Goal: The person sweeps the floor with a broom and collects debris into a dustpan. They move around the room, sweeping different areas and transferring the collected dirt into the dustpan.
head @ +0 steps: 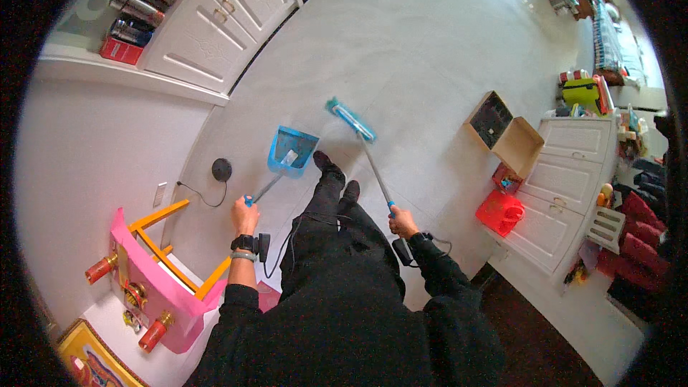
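My left hand (pixel 245 216) is closed around the handle of a blue long-handled dustpan (pixel 279 158), whose pan rests on the pale floor by my shoe. Inside the pan lie dark bits and a small whitish piece. In my right hand (pixel 403 222) is the grey handle of a broom (pixel 353 120) with a blue and teal head. The broom head is on the floor ahead of my feet, to the right of the dustpan, apart from it and slightly blurred.
Left are a round black device (pixel 221 170) with a cable, a pink-covered wooden table (pixel 161 290) and white cabinets (pixel 217 21). Right are an open cardboard box (pixel 518 145), a red plastic bag (pixel 500 212) and a white cabinet (pixel 564 172).
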`<action>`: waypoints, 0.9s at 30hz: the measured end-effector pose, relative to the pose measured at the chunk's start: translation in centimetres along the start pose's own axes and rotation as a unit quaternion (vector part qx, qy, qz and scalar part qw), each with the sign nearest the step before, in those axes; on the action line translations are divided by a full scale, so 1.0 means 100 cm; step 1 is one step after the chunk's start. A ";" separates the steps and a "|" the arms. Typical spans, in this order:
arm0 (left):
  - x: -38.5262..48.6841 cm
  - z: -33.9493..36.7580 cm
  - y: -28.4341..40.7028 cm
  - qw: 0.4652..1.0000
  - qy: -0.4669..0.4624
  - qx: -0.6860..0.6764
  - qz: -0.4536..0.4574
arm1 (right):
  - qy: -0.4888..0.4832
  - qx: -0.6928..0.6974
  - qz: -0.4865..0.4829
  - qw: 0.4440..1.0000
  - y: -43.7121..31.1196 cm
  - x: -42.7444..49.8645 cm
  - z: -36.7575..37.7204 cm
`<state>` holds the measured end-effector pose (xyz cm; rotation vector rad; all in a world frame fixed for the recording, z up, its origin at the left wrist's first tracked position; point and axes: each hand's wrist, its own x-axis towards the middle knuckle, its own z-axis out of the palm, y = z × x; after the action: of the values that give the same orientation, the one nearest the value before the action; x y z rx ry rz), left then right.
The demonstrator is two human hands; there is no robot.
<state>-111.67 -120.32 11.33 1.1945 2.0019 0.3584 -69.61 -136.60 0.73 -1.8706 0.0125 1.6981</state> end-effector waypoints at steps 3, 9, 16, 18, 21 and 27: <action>-0.018 0.000 -0.002 1.000 0.004 -0.003 -0.015 | 0.068 0.009 -0.073 0.995 -0.014 -0.003 -0.016; -0.041 0.010 -0.020 0.999 0.013 0.034 0.007 | 0.119 0.005 -0.118 0.986 -0.114 0.085 -0.074; -0.039 0.022 -0.043 0.995 -0.001 0.104 -0.003 | 0.023 -0.681 -0.335 0.650 -0.153 0.143 -0.068; -0.037 0.025 -0.049 0.992 -0.009 0.124 0.002 | -0.039 -0.734 -0.295 0.610 -0.128 0.143 -0.033; -0.035 0.031 -0.053 0.989 -0.016 0.147 -0.023 | -0.046 -0.800 -0.305 0.514 -0.056 0.125 0.031; -0.022 0.037 -0.060 0.979 -0.006 0.202 0.000 | -0.126 -0.522 -0.186 0.823 0.058 0.084 0.108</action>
<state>-112.18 -125.82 6.39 1.4354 2.1257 -0.0626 -80.13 -133.44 -9.31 -2.0685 -1.5686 1.7668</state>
